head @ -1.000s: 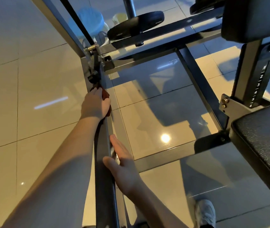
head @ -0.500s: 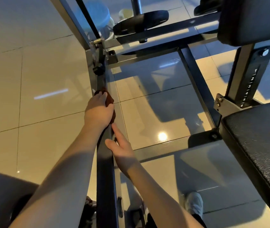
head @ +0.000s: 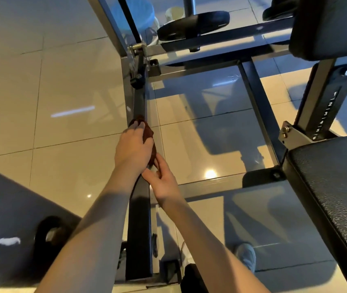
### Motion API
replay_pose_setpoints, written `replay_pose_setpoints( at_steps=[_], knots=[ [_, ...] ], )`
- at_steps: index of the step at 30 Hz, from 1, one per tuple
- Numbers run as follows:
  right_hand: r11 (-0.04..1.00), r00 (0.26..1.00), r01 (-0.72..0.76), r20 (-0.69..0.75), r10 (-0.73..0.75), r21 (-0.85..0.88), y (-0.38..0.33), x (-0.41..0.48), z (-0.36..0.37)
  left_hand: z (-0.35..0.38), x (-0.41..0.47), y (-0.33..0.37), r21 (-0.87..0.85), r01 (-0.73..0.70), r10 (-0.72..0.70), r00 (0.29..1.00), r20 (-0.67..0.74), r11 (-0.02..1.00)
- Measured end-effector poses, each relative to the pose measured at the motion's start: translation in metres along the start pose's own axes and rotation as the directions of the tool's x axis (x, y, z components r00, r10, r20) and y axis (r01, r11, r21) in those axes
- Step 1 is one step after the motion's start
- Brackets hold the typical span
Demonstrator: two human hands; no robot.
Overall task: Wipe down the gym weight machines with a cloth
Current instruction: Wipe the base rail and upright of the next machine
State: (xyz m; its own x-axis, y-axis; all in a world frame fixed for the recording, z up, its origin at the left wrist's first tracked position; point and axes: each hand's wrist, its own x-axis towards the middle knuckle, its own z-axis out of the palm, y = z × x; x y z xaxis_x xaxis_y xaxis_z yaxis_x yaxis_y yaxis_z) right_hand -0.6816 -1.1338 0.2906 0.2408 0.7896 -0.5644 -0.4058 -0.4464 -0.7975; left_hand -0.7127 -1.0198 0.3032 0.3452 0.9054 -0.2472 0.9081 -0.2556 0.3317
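The left hand (head: 133, 149) curls round the brown cloth (head: 149, 132), pressing it on the dark frame bar (head: 139, 208), which runs straight away from the person. The right hand (head: 165, 181), just behind, touches the cloth's tail; pinching or not, I cannot tell. Glossy floor tiles (head: 200, 140) beneath, seat pad (head: 337, 187) at right

Both forearms extended forward. Left hand (head: 133, 149) palm-down, fingers (head: 136, 127) curled round cloth (head: 148, 132). Right hand (head: 164, 180) close behind left.
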Motion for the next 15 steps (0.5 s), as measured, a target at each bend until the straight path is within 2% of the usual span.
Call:
replay_pose_setpoints(
  at_steps=[4,10,15],
  knots=[
    [1.0,1.0,-0.012,0.012,0.012,0.01,-0.005,-0.009,0.0,-0.006,0.006,0.002,-0.018,0.003,-0.002,0.998,0.055,1.0],
    [0.998,0.999,0.001,0.049,0.002,-0.067,-0.007,-0.022,-0.01,-0.011,-0.011,-0.001,-0.116,0.023,-0.01,0.994,0.11,0.993],
    [1.0,0.995,-0.004,0.102,0.005,-0.012,-0.004,-0.037,-0.015,-0.015,-0.028,-0.001,-0.1,0.011,0.001,0.992,0.124,0.995]
  ],
)
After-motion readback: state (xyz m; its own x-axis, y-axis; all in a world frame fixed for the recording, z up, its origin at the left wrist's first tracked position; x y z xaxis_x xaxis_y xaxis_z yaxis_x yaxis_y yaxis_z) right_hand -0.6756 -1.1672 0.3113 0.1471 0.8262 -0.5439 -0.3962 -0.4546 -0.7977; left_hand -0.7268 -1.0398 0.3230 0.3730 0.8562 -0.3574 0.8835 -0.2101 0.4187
